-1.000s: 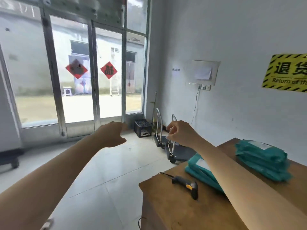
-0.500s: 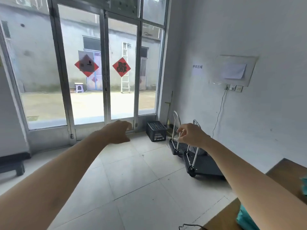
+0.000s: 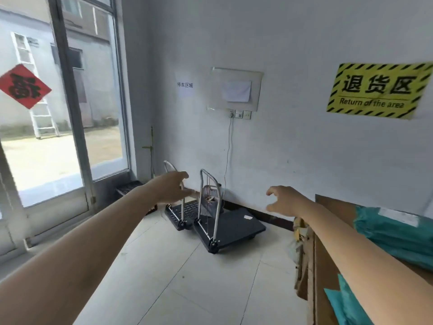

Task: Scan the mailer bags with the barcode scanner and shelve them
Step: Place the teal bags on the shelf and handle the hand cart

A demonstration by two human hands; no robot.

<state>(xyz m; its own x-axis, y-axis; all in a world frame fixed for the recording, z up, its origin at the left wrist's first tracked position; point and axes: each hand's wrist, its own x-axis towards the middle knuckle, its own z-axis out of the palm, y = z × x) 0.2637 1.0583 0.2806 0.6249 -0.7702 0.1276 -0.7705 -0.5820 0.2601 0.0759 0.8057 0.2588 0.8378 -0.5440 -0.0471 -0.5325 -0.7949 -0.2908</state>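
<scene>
head view: left hand [image 3: 171, 187] and right hand [image 3: 284, 201] held out, empty, fingers loosely half-curled. teal mailer bags [image 3: 393, 233] stacked on worktop [image 3: 334, 207], far right — scanner out of sight; turn right, find it first.

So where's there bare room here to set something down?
The tiled floor is bare from the glass door across to the wooden desk, short of the carts. Crowded: the wall corner, filled by both carts, and the desk top, where teal mailer bags lie.
</scene>
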